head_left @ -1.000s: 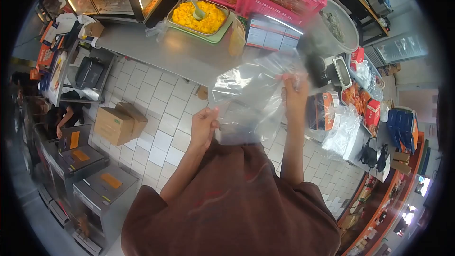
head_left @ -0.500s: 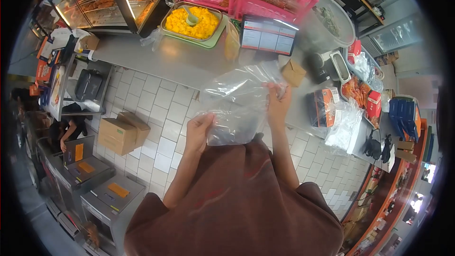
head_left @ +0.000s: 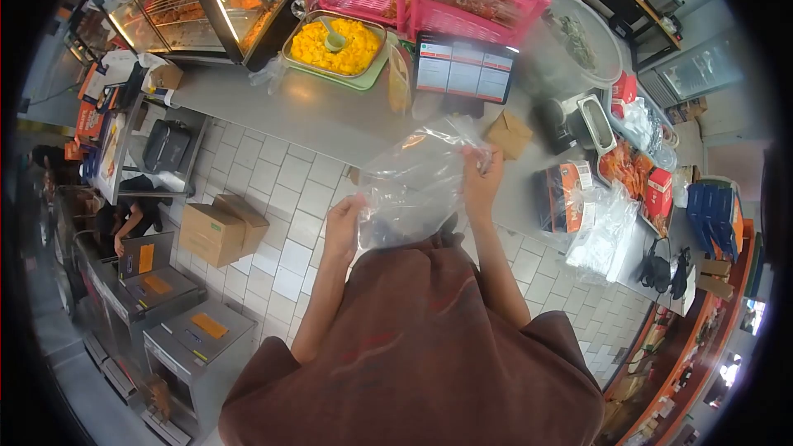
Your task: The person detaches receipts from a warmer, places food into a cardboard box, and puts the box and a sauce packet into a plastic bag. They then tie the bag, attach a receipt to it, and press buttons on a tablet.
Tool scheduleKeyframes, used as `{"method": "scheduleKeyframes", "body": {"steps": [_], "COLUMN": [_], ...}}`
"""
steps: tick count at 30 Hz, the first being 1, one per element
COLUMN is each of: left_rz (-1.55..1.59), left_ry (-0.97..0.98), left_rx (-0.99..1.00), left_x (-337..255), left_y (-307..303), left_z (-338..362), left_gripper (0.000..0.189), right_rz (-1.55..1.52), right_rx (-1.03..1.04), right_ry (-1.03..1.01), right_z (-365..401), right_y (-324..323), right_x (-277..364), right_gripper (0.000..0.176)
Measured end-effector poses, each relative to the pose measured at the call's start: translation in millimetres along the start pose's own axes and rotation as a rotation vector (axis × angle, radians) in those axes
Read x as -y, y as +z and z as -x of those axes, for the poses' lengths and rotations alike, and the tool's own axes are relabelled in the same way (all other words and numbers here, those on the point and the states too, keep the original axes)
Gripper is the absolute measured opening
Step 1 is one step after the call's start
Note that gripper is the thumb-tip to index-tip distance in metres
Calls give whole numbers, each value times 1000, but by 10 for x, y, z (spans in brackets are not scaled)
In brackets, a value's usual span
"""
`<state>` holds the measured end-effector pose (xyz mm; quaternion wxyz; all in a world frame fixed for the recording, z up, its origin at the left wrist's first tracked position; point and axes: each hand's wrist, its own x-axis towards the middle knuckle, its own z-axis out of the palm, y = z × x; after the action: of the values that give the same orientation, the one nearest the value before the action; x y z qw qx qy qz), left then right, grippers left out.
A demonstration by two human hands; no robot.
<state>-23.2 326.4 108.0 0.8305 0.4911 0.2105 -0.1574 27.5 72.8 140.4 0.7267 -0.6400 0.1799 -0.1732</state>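
Observation:
A clear plastic bag is stretched between my two hands, in front of my brown top and beside the counter edge. My left hand pinches the bag's lower left side. At its upper right edge, my right hand grips it with fingers closed. The bag looks empty. Just beyond my right hand, a brown paper packet lies on the metal counter. Behind the bag stands a lit tablet screen.
A tray of yellow food with a scoop sits near pink racks. To the right are a printed box, plastic bags and a large clear tub. Cardboard boxes stand on the floor; another person is at far left.
Both hands still hold the bag and have shifted slightly; the bag's top edge has folded lower near my right hand. The camera view has turned a little.

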Motion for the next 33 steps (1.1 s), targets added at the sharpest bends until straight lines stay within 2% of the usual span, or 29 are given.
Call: {"method": "scheduleKeyframes", "body": {"steps": [3, 5, 6, 7, 8, 9, 10, 11, 13, 17, 19, 21, 23, 24, 25, 26, 27, 28, 29, 31, 32, 33], "left_rz": [12, 38, 0, -38, -38, -113, -185, -182, -179, -239, -609, -533, -307, -216, -207, -416, -631, -793, -791, -691, -457, -453], "left_ry": [-19, -11, 34, 78, 81, 181, 279, 281, 356, 371, 391, 354, 300, 342, 346, 473, 598, 624, 624, 444, 238, 243], "left_rx": [31, 15, -77, -170, -180, -173, -167, -178, -167, -76, -11, 31, -82, -224, -232, -243, -251, -245, -252, -300, -229, -233], "left_x": [-89, -36, -10, -44, -66, -94, -118, -66, 51, 113, 63, -144, -302, -375, -335, -265, -217, -230, -178, -152, -238, -289], "left_y": [102, 57, 50, 106, 167, 253, 338, 345, 317, 447, 361, 305, 171, 147, 99, 34, -46, 40, 122, 260, 278, 242], "left_z": [114, 90, 54, 63, 94, 105, 111, 105, 79, 163, 197, 317, 371, 348, 301, 247, 206, 230, 259, 282, 354, 366], "left_gripper": [16, 16, 15, 14, 14, 13, 12, 12, 12, 17, 14, 9, 12, 25, 25, 27, 29, 23, 23, 17, 14, 14], "right_rz": [-61, 178, 177, 599, 1007, 998, 792, 584, 344, 240, 146, 113, 82, 114, 147, 151, 195, 237, 236, 170, 172, 110], "right_rx": [-9, 94, 101, 43, -21, -18, 212, 436, 717, 823, 999, 941, 886, 773, 659, 671, 823, 969, 976, 1079, 1088, 1169], "right_ry": [58, 122, 123, -281, -697, -702, -580, -446, 103, 149, 332, 321, 311, 295, 283, 284, 114, -58, -58, 107, 104, 198], "right_z": [-109, -189, -200, -189, -174, -153, -84, 26, 267, 432, 274, 125, 44, 1, -9, 53, 168, 271, 320, 324, 319, 293], "right_y": [-90, -107, -119, -89, -48, -4, 45, 111, 305, 494, 449, 378, 374, 394, 407, 481, 617, 705, 744, 839, 836, 810], "right_x": [-193, -349, -427, -456, -485, -507, -464, -337, 7, 113, -27, -30, 17, 79, 145, 201, 249, 268, 229, 89, 37, -8], "right_gripper": [27, 42, 42, 48, 54, 54, 52, 50, 38, 30, 29, 28, 27, 26, 25, 25, 25, 24, 24, 22, 22, 22]}}
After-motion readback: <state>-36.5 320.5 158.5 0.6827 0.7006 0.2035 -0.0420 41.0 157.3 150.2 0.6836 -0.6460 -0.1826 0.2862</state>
